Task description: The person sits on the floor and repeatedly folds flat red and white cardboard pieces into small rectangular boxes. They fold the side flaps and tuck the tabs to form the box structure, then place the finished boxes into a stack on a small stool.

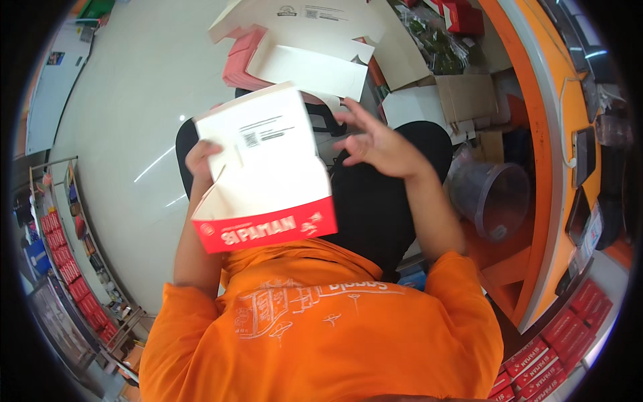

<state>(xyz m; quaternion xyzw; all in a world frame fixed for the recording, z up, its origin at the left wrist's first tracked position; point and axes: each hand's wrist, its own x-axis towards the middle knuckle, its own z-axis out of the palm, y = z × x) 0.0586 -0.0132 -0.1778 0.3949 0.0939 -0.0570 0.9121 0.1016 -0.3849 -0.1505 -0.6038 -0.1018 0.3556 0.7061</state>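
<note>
A red and white cardboard box (264, 226) is held above my lap, its lid raised and its white inside facing up. My left hand (202, 163) is closed on the box's left side, with the fingers over the edge and part of the hand hidden behind the card. Just right of the box, my right hand (378, 144) hangs in the air, fingers spread and slightly blurred, holding nothing. Beyond my knees stands another open white carton (305, 67), next to a stack of flat pink-red cartons (242, 63).
On the right are an orange counter (536, 120), a clear plastic bucket (492, 201) and an open brown box (467, 97). Packets in clear wrap (435, 43) lie at the far right. Red boxes (542, 362) are stacked at the lower right; shelves (74, 275) line the left.
</note>
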